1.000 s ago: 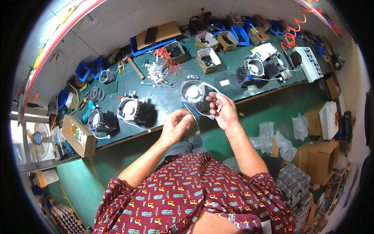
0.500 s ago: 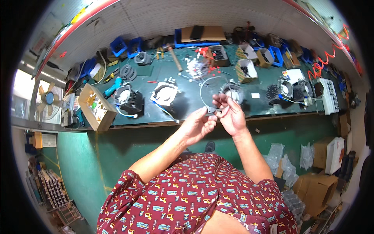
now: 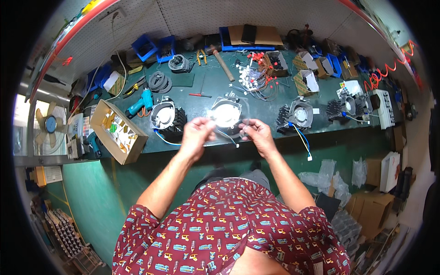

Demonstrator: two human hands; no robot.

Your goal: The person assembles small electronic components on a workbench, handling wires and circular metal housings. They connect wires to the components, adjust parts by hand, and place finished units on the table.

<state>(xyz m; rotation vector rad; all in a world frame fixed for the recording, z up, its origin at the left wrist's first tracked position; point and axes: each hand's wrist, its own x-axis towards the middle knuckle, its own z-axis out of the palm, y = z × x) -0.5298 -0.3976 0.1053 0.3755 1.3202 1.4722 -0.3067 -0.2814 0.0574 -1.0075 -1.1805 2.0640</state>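
Observation:
A thin grey ring gasket, blurred, spans between my two hands above a lamp housing with a bright white centre. My left hand pinches the ring's left side, fingers closed. My right hand grips its right side near the bench's front edge. A short cable with a white plug hangs from the housing below the ring. To the left stands another finned black housing with a blue and white cable. A similar housing sits to the right, its cable hanging over the edge.
On the green bench lie a hammer, a screwdriver, a teal power drill and a stack of grey rings. A cardboard box stands at left. Red-and-white connector wires lie behind. More finned housings stand at right.
My hands have moved apart and left with the ring, from the housing on the right to over the middle one. The view has shifted left.

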